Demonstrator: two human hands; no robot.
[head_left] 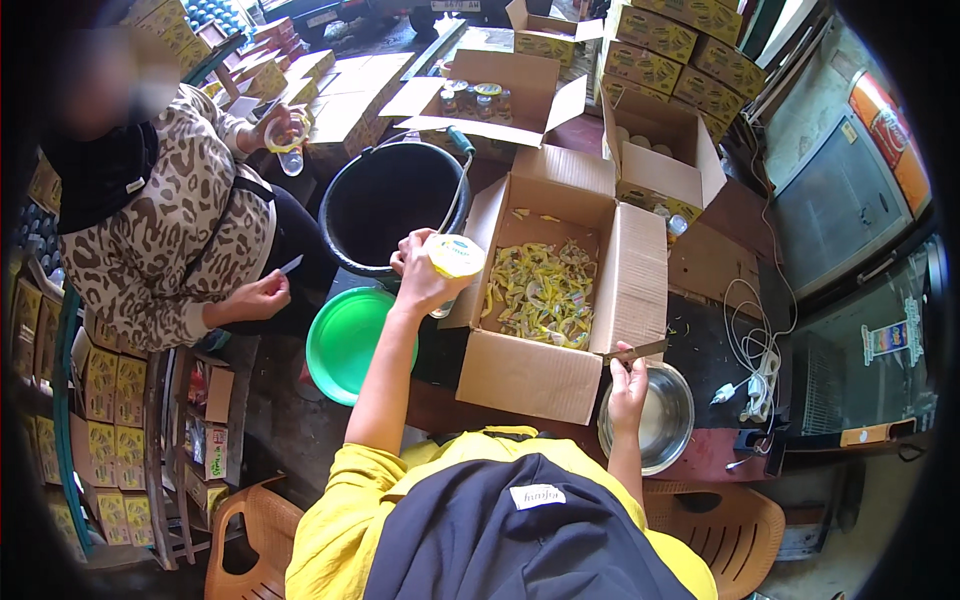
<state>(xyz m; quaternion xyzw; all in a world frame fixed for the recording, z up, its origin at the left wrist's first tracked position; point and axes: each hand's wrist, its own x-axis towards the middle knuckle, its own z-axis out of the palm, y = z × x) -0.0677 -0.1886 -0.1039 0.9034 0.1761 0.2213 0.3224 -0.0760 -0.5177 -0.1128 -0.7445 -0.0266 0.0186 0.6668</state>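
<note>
— What are the left hand (420, 275) fingers doing?
— Wrapping closed around a yellow-lidded jar (455, 258), at nine o'clock of the open box (545, 290).
— And the right hand (628, 385)?
— Pinching a knife (635, 352) shut, over the steel bowl (660, 420) at five o'clock.

The big open box (560, 300) stands right in front, and its raised flaps wall it in on each side. A hand can only go in from the top. Yellow scraps (540, 290) cover its floor. The black bucket (385, 205) and the green lid (345, 345) block the left side. The steel bowl (665, 420) sits just right of the box. A white cable (755, 350) lies across the dark desk (705, 350) beyond it. More open boxes (660, 165) crowd the back.
</note>
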